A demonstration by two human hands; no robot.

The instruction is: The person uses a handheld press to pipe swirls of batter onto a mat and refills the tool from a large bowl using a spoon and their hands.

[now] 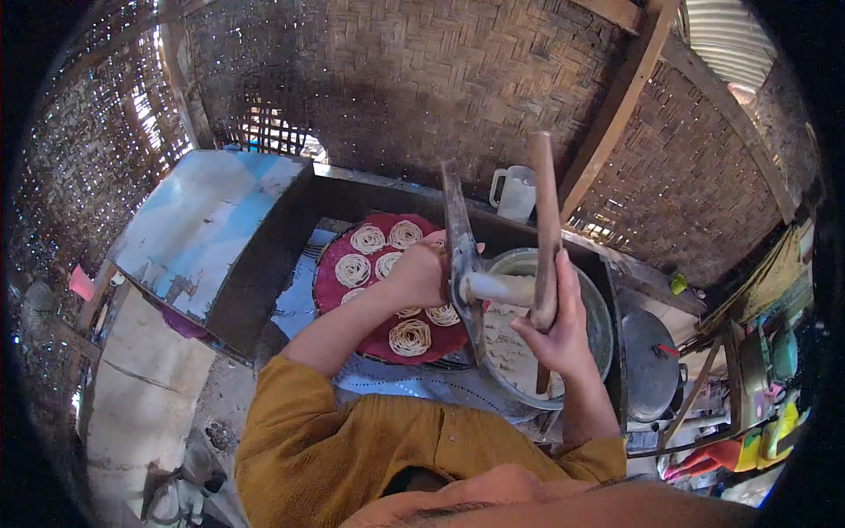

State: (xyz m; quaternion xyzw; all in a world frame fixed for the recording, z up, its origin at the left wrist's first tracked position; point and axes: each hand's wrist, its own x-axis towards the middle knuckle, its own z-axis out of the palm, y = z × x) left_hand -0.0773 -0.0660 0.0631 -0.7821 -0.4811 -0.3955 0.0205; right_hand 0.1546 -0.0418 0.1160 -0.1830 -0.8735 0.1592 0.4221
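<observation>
Both hands hold a wooden hand press (pixel 500 288) on its side, two long wooden bars joined by a pale cylinder. My left hand (pixel 426 274) grips the left bar (pixel 455 211), its fingertips showing beyond the wood. Thumb and fingers of my right hand (pixel 564 330) clasp the right bar (pixel 546 198). Beneath the press stands a round metal basin (pixel 597 317) with pale, crumbly dough or flour (pixel 511 356) inside. Under my left arm lies a round tray lined in dark red (pixel 333 277), bearing several coiled nests of pale strands (pixel 409 338). My left hand partly covers some nests.
A translucent jug (pixel 517 193) stands behind the basin, against the woven bamboo wall (pixel 422 86). Dark boards (pixel 264 270) enclose the work surface at left. To the right is a dark lidded pot (pixel 647 363). Patterned cloth (pixel 409 383) lies under the tray.
</observation>
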